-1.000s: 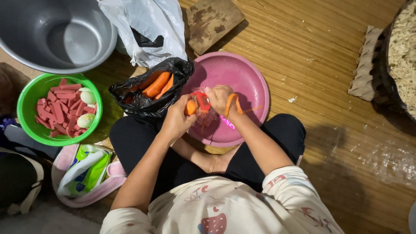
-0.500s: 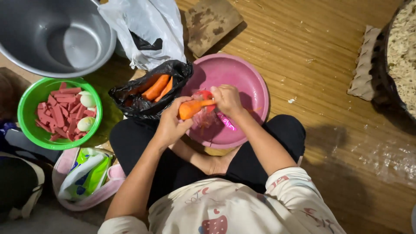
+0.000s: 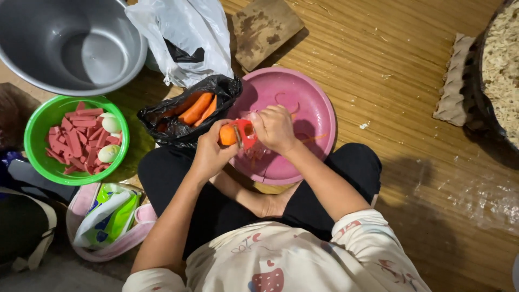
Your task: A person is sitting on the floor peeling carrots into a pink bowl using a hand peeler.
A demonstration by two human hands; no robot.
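My left hand (image 3: 210, 151) grips an orange carrot (image 3: 227, 135) by its near end, holding it over the edge of a pink basin (image 3: 316, 105). A red peeler (image 3: 246, 131) rests against the carrot, held in my right hand (image 3: 275, 128). Thin orange peel strips lie in the basin. Just left of the basin, a black plastic bag (image 3: 175, 127) holds more carrots (image 3: 195, 108).
A green bowl (image 3: 38, 127) with red sausage strips and two eggs stands at left. Behind it stands a large metal pot (image 3: 70, 43), with a white plastic bag (image 3: 184, 38) and a wooden board (image 3: 267, 30) to its right. A dark basket of shredded stuff (image 3: 500, 70) stands at right.
The carrot has been turned in my left hand and the peeler has come back toward its near end, covering most of it.
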